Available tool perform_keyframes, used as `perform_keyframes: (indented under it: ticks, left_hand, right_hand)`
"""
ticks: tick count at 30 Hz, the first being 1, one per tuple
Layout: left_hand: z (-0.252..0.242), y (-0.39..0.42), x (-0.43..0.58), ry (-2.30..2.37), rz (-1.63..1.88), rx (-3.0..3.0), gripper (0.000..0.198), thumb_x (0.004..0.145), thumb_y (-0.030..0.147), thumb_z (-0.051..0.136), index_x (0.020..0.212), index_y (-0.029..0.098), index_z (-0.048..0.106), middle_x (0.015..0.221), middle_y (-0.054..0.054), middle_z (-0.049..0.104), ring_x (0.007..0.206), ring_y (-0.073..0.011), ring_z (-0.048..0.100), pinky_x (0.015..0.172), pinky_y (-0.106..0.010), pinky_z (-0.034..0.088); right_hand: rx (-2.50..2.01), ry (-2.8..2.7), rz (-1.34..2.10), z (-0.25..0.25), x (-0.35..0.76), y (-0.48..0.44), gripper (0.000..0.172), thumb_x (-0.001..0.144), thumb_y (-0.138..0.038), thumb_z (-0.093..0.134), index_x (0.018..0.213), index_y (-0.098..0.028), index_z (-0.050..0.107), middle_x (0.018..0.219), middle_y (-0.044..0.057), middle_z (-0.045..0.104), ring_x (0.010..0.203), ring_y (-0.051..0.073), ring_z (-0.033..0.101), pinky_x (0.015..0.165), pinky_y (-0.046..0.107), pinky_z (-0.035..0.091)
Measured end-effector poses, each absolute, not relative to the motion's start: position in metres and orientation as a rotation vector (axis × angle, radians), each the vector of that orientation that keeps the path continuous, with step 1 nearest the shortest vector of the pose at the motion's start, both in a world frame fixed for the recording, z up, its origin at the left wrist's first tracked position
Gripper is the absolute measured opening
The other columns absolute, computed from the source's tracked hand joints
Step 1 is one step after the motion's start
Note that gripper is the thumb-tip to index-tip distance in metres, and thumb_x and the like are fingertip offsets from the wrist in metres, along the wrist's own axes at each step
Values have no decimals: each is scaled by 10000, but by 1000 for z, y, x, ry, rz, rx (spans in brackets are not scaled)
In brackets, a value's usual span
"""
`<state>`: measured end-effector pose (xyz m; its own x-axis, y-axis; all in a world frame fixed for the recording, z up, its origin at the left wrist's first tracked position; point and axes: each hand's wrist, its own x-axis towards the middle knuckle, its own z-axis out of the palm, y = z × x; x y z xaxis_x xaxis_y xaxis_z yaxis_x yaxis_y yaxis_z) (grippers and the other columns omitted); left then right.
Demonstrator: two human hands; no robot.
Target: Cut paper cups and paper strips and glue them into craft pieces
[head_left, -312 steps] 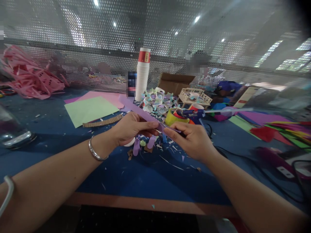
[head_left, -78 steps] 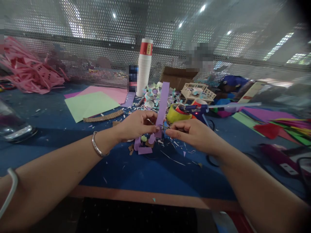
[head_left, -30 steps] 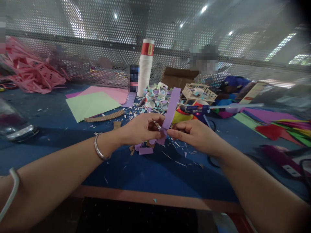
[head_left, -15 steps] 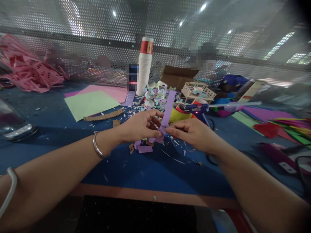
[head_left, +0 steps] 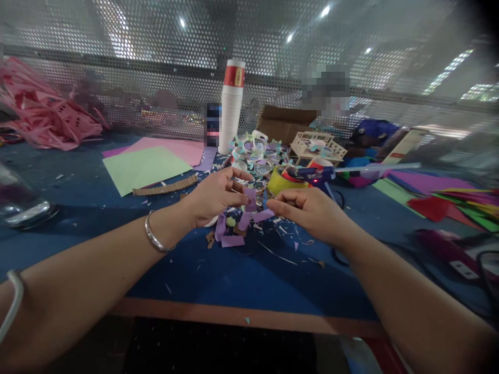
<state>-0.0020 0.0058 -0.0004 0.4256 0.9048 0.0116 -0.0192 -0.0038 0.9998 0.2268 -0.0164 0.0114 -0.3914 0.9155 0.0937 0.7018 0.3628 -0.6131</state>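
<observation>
My left hand (head_left: 212,198) pinches a short purple paper piece (head_left: 250,199) between thumb and fingers, above a heap of scraps. Close by on the right, my right hand (head_left: 298,209) has thumb and forefinger pressed together; what they hold, if anything, is hidden. Another purple paper strip (head_left: 263,215) reaches towards those fingertips, and I cannot tell whether it is touched. Below lie more purple paper pieces (head_left: 233,241) and brown cardboard bits (head_left: 211,239). Just behind the hands are decorated paper rings (head_left: 262,166), a yellow tape roll (head_left: 284,182) and a blue glue gun (head_left: 317,175).
A tall stack of paper cups (head_left: 231,111) rises behind the scraps. Green paper (head_left: 146,169) and a corrugated strip (head_left: 166,185) lie left, near a clear glass vessel (head_left: 27,208). Pink shreds (head_left: 50,109) are far left. Coloured sheets (head_left: 432,182) and a purple power strip (head_left: 448,252) are right.
The long purple strip that stood upright between my hands no longer stands there; a short purple piece shows at my left fingertips. Both hands stay almost in place, slightly farther apart.
</observation>
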Motion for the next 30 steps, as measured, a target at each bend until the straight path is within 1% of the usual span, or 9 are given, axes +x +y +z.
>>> perform_keyframes:
  ticks: [3,9,13,16,19,24,27,30]
  left_hand:
    - [0,3,0,810,902,1318,565,656,146,785,1162,154,535,808,-6,636,768,-160,640,759,-311,473]
    - [-2,-3,6,748,893,1225,556,645,141,808,1135,156,545,782,8,635,734,-144,621,731,-302,456]
    - [-3,-4,9,731,856,1199,565,640,150,827,1127,166,541,747,23,638,695,-141,627,692,-294,457]
    - [-6,-4,10,711,860,1179,516,648,128,819,1087,173,553,732,32,641,692,-134,637,690,-283,468]
    - [-8,-5,11,694,851,1139,469,654,122,822,1035,177,555,755,19,662,720,-148,667,690,-287,483]
    - [-7,-7,12,678,730,1125,290,725,164,790,825,177,518,761,-46,712,735,-187,705,576,-262,425]
    - [-5,-5,11,692,756,1109,241,729,158,782,780,163,546,728,-25,699,706,-164,695,592,-269,449]
    - [-5,-3,8,698,795,1106,240,708,160,802,758,155,568,716,-6,691,693,-141,676,626,-278,478]
  right_hand:
    - [-1387,-2215,655,11,225,-18,541,890,-693,546,681,-194,575,590,-35,414,543,106,349,516,298,252]
    - [-1335,-2223,659,12,221,-22,530,917,-667,524,674,-197,556,583,-38,387,538,106,348,507,299,255]
    - [-1311,-2227,651,12,221,-23,528,916,-670,526,690,-196,573,589,-36,412,540,105,362,513,304,254]
    - [-1318,-2222,638,10,221,-24,531,918,-672,524,686,-197,569,586,-37,415,540,105,351,515,306,248]
    - [-1311,-2214,620,10,221,-24,536,921,-668,524,666,-197,553,577,-39,405,539,103,348,518,306,249]
    - [-1286,-2228,583,11,220,-25,530,932,-649,527,665,-193,573,583,-33,438,546,104,374,526,304,261]
    - [-1285,-2225,561,11,220,-24,529,926,-644,544,649,-193,551,571,-39,417,535,101,364,514,298,260]
    - [-1268,-2223,564,11,221,-25,524,920,-642,555,648,-194,542,563,-44,399,525,100,354,503,292,257]
